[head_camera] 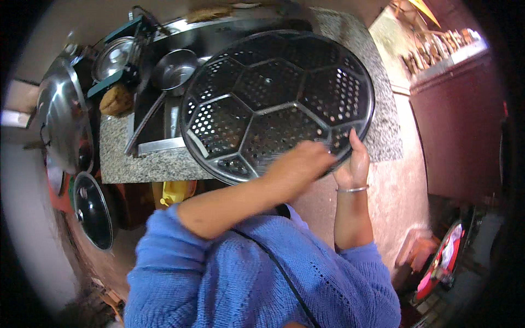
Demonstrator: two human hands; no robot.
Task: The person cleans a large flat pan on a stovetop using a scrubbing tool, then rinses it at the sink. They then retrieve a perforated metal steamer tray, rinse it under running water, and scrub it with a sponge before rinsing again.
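Note:
A large round dark metal tray with perforations and raised hexagonal ridges [279, 94] is tilted over the sink and the granite counter. My right hand [356, 166], with a bangle at the wrist, grips its lower right rim, thumb on the upper face. Blurred and with curled fingers, my left hand [301, 164] lies against the tray's lower part; whether it holds something is hidden. Left of the tray, a steel saucepan [175, 69] with a long handle rests at the sink [162, 145].
A brown lump, perhaps a scrubbing pad [116, 100], lies on the speckled granite counter [143, 170]. Beyond it is a gas stove [107, 84] with a lidded pot [117, 55]. A large steel lid [63, 119] and a glass lid [93, 211] stand at the left.

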